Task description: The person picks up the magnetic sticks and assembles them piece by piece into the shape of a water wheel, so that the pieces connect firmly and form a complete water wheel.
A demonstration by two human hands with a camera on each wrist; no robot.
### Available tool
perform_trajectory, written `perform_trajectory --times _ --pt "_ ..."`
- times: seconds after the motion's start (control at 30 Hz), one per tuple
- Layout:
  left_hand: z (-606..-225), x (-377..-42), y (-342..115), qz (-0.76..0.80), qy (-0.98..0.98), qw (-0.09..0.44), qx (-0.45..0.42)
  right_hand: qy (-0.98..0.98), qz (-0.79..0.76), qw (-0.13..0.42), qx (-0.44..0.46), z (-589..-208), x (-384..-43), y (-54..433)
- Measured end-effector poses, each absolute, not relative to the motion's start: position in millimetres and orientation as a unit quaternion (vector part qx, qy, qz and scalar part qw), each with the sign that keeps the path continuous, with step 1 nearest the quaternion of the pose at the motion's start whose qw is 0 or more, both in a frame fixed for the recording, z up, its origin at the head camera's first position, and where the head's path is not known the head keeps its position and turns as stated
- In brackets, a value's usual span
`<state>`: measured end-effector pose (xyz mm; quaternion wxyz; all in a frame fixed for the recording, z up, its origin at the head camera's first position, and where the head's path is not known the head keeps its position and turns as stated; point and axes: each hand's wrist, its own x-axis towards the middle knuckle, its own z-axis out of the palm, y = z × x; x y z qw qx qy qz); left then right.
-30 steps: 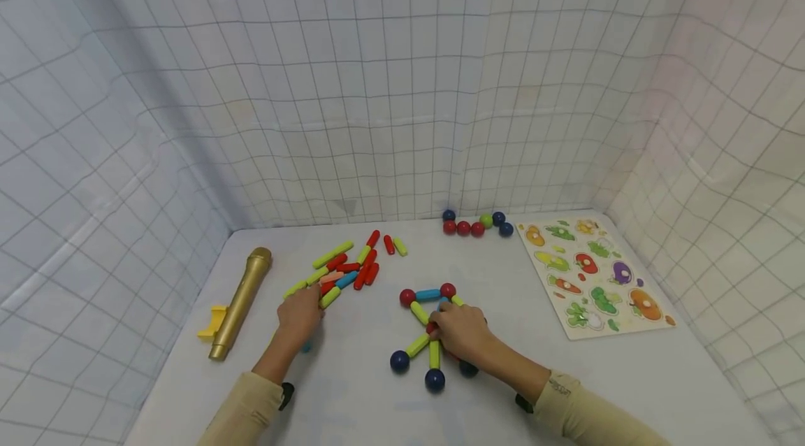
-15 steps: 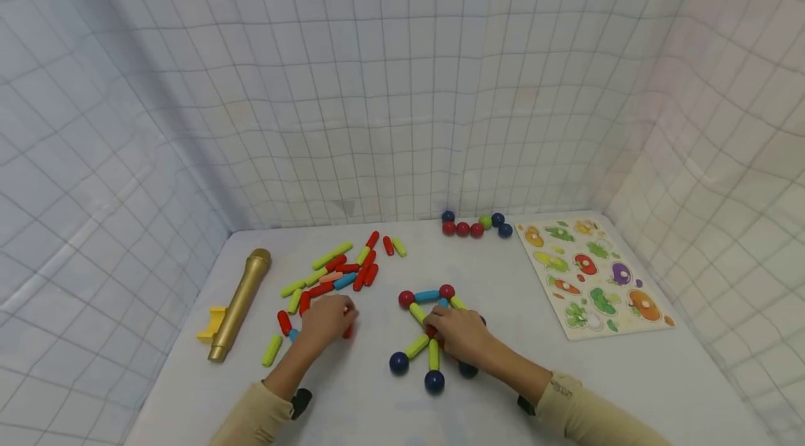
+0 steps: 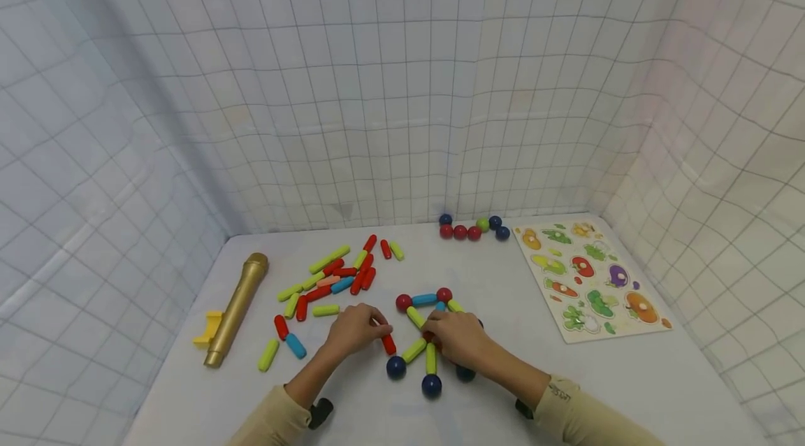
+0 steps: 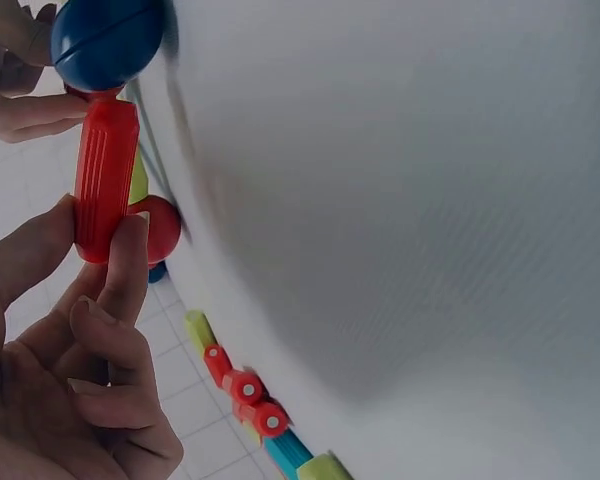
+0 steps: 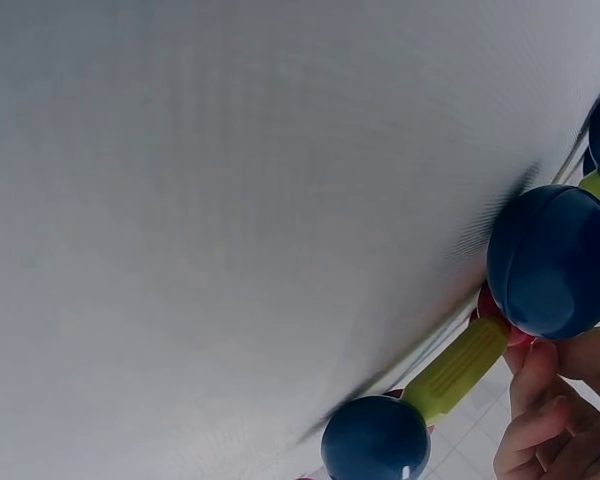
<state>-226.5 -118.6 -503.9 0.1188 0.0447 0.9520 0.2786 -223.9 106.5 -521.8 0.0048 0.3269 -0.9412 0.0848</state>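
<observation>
My left hand [image 3: 353,329] pinches a red rod [image 4: 107,180] between thumb and index finger, the other fingers loosely curled. In the head view the rod's lower end comes close to a dark blue ball [image 3: 396,368] of the ball-and-rod figure. My right hand [image 3: 461,340] holds the figure at its middle, fingertips on a red ball [image 5: 490,302] partly hidden by a blue ball [image 5: 552,262]. Yellow-green rods [image 3: 430,359] fan out from there to dark blue balls. Farther back, a light blue rod [image 3: 424,299] joins two red balls. The right hand covers part of the figure.
Loose red, green and blue rods [image 3: 318,293] lie scattered at left. A gold toy microphone [image 3: 236,310] lies beyond them, beside a yellow piece [image 3: 209,331]. Spare balls [image 3: 460,232] line the back. A vegetable puzzle board [image 3: 591,278] lies at right.
My left hand has moved from the rod pile rightward to the figure, bringing a red rod. Rods it had covered now show. My right hand stays at the figure's middle.
</observation>
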Motion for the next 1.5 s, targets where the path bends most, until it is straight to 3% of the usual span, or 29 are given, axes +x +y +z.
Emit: perform_trajectory --times 0.57,1.03,1.3,1.5 --pt "-520 -237 -114 0.325 0.929 0.174 0.033 -0.936 0.079 0.013 0.343 -521 -223 107" --pt "-520 -250 -106 0.316 0.939 0.134 0.027 -0.926 0.092 0.006 0.366 -520 -217 107" --pt "-511 -257 -159 0.143 0.989 0.024 0.004 -0.937 0.086 0.026 0.337 -521 -220 105" --pt "-515 -263 -189 0.1 0.994 0.053 0.001 -0.947 0.079 0.043 0.308 -520 -222 104"
